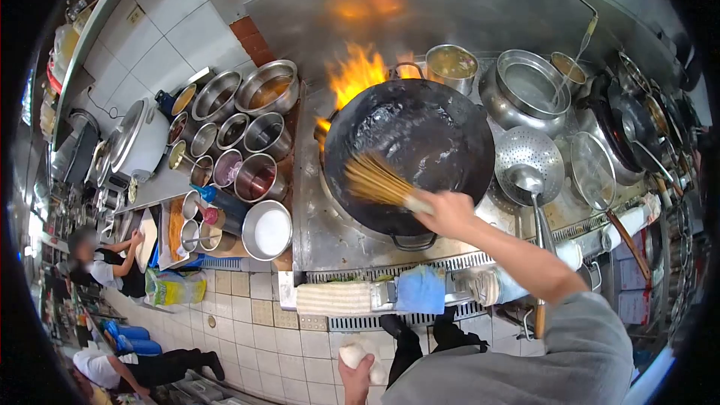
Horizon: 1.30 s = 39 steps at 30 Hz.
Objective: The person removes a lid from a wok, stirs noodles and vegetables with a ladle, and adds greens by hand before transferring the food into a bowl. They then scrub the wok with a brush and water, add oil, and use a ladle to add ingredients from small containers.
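Note:
My right hand [446, 214] is closed round the pale handle of a bamboo wok brush [379, 180]. The brush's bristles lie inside a large black wok [442, 157], over its left side. Water glistens on the wok's inner surface. Orange flames [356, 71] rise behind the wok's upper left rim. Low at my front, my left hand [355, 379] is closed on a bunched white cloth [366, 351], apart from the stove.
Several steel pots and a white-filled bowl [267, 231] stand left of the wok. To its right are a perforated strainer [529, 165], a ladle [525, 178] and a stockpot [525, 94]. Towels [420, 289] hang along the front rail. Two other people [112, 266] are at the left.

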Each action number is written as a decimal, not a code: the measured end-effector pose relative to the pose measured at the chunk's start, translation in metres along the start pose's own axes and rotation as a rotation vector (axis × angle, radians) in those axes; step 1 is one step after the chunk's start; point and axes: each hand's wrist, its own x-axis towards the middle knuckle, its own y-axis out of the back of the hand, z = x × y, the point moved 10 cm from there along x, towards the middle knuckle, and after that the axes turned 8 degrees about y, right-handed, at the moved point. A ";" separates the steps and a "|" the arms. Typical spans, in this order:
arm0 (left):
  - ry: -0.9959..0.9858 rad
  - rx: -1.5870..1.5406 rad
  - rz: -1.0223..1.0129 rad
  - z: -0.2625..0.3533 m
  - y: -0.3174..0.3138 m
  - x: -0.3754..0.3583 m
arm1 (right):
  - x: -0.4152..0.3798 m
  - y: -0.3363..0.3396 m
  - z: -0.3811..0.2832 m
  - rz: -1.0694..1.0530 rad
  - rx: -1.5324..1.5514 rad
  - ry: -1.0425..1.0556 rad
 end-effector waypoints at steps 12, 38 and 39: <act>-0.088 0.176 -0.104 0.052 -0.103 0.051 | 0.078 0.016 0.028 0.326 -0.150 -0.093; 0.025 -0.185 -0.093 0.047 -0.214 0.163 | 0.079 0.120 0.113 0.206 -0.385 -0.158; 0.015 -0.192 -0.070 0.048 -0.212 0.162 | 0.094 0.099 0.104 0.262 -0.186 -0.211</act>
